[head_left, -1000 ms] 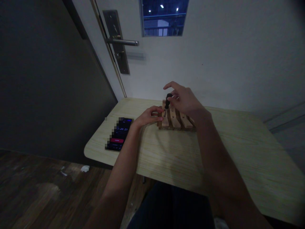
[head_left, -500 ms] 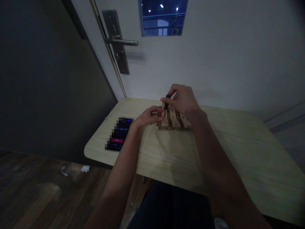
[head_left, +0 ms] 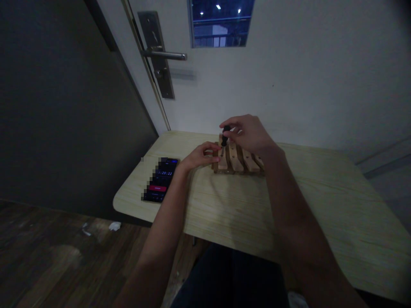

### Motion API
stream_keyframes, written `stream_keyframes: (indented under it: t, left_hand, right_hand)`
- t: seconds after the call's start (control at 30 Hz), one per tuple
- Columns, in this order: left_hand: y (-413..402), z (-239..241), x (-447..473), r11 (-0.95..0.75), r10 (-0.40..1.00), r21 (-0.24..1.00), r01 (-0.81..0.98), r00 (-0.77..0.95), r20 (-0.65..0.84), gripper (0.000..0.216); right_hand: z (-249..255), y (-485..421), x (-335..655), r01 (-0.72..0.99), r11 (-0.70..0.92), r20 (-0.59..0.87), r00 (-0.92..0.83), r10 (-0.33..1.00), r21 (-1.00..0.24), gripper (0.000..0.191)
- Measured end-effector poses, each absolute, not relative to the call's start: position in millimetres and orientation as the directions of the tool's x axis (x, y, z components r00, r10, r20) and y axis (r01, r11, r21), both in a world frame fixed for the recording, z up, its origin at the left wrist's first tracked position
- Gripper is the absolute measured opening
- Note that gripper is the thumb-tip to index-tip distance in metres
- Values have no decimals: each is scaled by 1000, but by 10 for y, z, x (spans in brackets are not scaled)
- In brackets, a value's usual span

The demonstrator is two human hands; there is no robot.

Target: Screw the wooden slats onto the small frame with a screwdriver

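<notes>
A wooden frame with several slanted pale wooden slats (head_left: 236,164) lies on the table. Small dark holes or screw heads dot the slats. At its left end, my left hand (head_left: 201,156) grips the frame, thumb at the near side and fingers further back. My right hand (head_left: 249,133) is above the frame and pinches the black handle of a screwdriver (head_left: 226,136). The screwdriver stands nearly upright, its shaft coming down onto the leftmost slat. Its exact tip is too small to make out. My right wrist and forearm cover part of the frame's right end.
On the left of the pale wooden table (head_left: 224,205) lies a phone (head_left: 160,182) with a running timer, beside my left forearm. Behind the table stands a white door (head_left: 289,77) with a metal handle (head_left: 167,55). White scraps (head_left: 114,226) lie on the floor.
My right hand has shifted slightly right, and its fingers have changed position around the screwdriver handle. More slats show at the right. My left hand has stayed in place.
</notes>
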State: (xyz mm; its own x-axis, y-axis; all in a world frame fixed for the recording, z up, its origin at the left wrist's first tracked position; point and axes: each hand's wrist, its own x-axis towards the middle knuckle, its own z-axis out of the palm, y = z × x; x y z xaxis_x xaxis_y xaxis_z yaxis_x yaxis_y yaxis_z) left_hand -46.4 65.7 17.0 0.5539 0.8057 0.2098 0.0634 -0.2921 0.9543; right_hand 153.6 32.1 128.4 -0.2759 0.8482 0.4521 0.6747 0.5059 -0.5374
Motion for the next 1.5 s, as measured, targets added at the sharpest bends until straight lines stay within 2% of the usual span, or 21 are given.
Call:
stream_keyframes:
  t: [0.1,0.3,0.43,0.57,0.7,0.9,1.03,1.17,1.33,1.5]
  left_hand:
    - [665,158,-457,-289,808,956,54,549,213,58]
    - [678,147,-455,-285,808,957,54,551,210,59]
    - [665,168,-465,-293,798,954,58,564,211,58]
    - [664,163,-467,-303,800,951,60,558,220,57]
    - [672,152,-466,-304,802,950,72,558,214,54]
    - [682,148,-469,-300,803,951,69,556,213,57]
    - [687,136,-460,-295,807,953,64,552,212,60]
    - [687,135,-460,-284,803,957,54,558,207,61]
    - [691,140,-471,-286,801,956,62,563,203,60]
    - [696,123,-476,-292,795,955,50,567,213,56]
  right_hand:
    - [1292,313,1503,683,478,468,-221,856,-552,11]
    - [1238,325,1466,727,424,490,-138,861,-540,23]
    - [1238,322,1523,653,503,506,-207,838,-566,17]
    - [1254,317,1556,584,542,448,-313,837,-604,25]
    - [1278,305,1535,607,523,428,-310,849,-598,32]
    - [1304,285,1531,697,486,462,-244,853,-528,10]
    - [1268,292,1524,743,449,501,-178,847,-496,26]
    - [1232,317,1497,706,483,505,-203,839,-518,31]
    - [1204,344,1501,572,610,526,-332,783,-548,4]
    - [1203,348,1572,542,667,514,-429,743,-511,25]
